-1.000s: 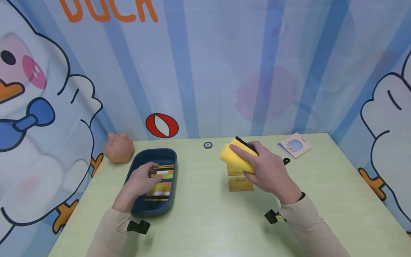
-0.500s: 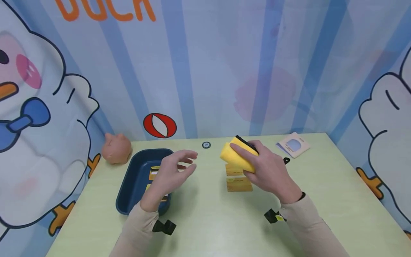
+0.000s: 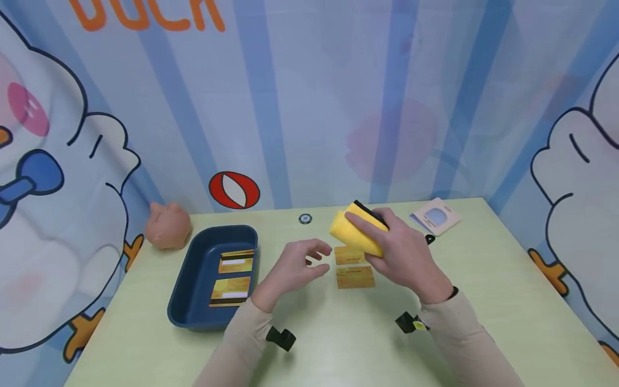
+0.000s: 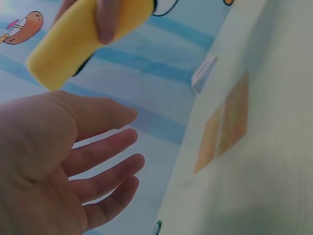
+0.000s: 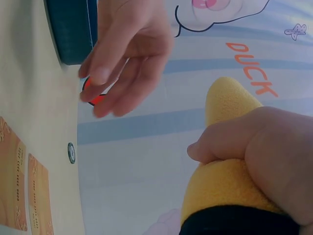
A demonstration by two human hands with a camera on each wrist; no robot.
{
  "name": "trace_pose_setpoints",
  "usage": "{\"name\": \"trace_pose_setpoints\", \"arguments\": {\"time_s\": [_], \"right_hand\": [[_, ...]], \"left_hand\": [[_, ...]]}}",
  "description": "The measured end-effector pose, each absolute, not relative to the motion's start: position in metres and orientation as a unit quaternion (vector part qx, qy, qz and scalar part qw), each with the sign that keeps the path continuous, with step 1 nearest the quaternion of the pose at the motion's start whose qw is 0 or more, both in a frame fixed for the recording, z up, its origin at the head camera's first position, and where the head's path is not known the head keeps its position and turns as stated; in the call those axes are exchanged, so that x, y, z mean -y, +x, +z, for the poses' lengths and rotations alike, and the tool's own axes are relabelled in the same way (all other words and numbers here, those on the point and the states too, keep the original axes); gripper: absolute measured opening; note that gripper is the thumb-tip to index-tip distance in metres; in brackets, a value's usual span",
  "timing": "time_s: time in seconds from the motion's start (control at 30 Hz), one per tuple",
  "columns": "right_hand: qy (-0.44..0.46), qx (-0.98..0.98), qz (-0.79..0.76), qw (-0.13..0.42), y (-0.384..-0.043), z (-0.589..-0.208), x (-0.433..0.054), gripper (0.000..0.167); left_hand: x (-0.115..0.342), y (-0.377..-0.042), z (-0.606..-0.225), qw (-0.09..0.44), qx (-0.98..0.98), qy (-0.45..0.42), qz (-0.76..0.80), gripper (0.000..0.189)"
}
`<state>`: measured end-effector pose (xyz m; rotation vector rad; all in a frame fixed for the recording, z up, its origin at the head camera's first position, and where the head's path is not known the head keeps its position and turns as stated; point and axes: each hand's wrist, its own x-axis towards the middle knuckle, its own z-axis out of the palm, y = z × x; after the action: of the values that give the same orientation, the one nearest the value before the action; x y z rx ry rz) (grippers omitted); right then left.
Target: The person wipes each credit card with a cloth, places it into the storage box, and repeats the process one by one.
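My right hand grips a soft yellow fuzzy roll with a black edge, held above the table. In the right wrist view the thumb presses into the yellow roll. A black loop shows behind that hand. My left hand hovers over the table with loosely bent fingers and nothing in them. Two gold bank cards, a nearer one and a farther one, lie on the table between the hands, the farther partly covered by the roll. More gold cards lie in the dark blue tray.
A pink piggy bank stands behind the tray at the back left. A small round chip lies near the table's back edge. Pale booklets lie at the back right. A printed cartoon curtain rises behind the table.
My left hand has left the tray and moved right, toward the two cards on the table. The right hand keeps holding the yellow roll in about the same place.
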<state>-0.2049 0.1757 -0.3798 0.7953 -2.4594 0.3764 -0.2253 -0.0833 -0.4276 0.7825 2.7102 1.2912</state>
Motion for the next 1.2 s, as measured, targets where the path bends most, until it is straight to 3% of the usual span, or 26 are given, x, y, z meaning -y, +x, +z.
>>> {"name": "trace_pose_setpoints", "arguments": {"time_s": [0.3,0.8,1.2], "right_hand": [[0.300,0.905,0.138,0.268,-0.207,-0.379,-0.175,0.081],[0.296,0.904,0.143,0.273,-0.209,-0.377,-0.177,0.080],[0.290,0.908,0.145,0.267,-0.207,-0.380,-0.180,0.079]], "left_hand": [[0.063,-0.238,-0.459,0.069,-0.869,0.271,0.408,0.033],[0.050,-0.242,-0.478,0.036,-0.905,0.251,0.340,0.040],[0.046,-0.241,-0.485,0.063,-0.906,0.239,0.345,0.045]]}}
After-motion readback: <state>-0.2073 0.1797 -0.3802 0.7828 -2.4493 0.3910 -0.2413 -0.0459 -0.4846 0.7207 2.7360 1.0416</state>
